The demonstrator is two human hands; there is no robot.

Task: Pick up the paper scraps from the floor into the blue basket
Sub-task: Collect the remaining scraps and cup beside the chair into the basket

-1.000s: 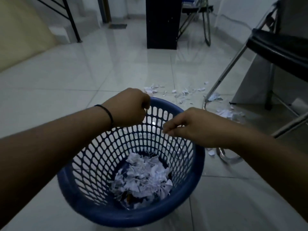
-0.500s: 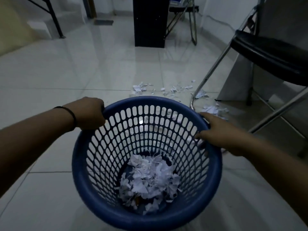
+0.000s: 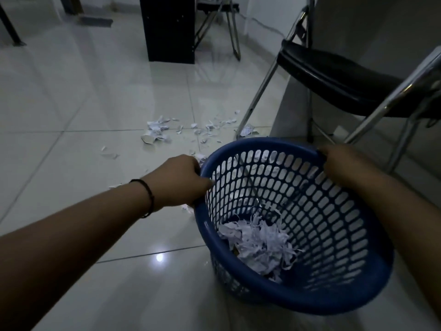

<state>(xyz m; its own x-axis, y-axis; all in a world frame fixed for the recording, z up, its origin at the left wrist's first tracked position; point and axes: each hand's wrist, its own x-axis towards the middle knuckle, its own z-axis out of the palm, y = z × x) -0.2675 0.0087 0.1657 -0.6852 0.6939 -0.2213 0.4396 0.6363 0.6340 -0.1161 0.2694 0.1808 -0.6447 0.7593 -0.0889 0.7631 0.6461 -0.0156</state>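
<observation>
The blue basket (image 3: 338,299) with slotted walls sits tilted at the lower right, and a heap of white paper scraps (image 3: 260,242) lies in its bottom. My left hand (image 3: 177,180) grips the basket's left rim, a black band on its wrist. My right hand (image 3: 343,163) grips the far right rim. More paper scraps (image 3: 156,131) lie scattered on the pale tiled floor beyond the basket, some close to the left rim.
A folding chair (image 3: 346,80) with a black seat and chrome legs stands at the right, just behind the basket. A black cabinet (image 3: 170,29) and a second metal frame (image 3: 229,25) stand at the back. A white wall (image 3: 381,25) runs along the right.
The basket has shifted right and tilted, with both hands still on its rim. One second ago both hands hovered over the basket, holding nothing of it.
</observation>
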